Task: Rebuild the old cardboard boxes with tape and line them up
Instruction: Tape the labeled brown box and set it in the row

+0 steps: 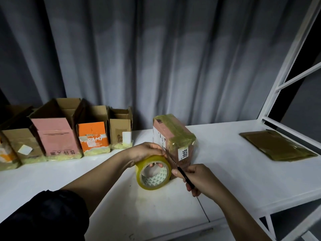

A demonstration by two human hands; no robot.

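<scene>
A pinkish cardboard box (171,134), wrapped in yellowish tape and labelled 6845, stands on the white table (225,171). My left hand (145,152) grips a roll of yellow tape (153,173) just in front of the box, fingers through its core. My right hand (196,178) holds black scissors (180,171), whose blades point up-left between the roll and the box. Several rebuilt open boxes stand in a row at the back left: a pink box (59,136), an orange box (93,136) and a small brown box (120,130).
A flattened brown cardboard box (278,145) lies on the table at the right. A white metal shelf frame (278,84) rises at the right edge. Grey curtains (156,58) hang behind the table. More brown boxes (19,141) sit at the far left.
</scene>
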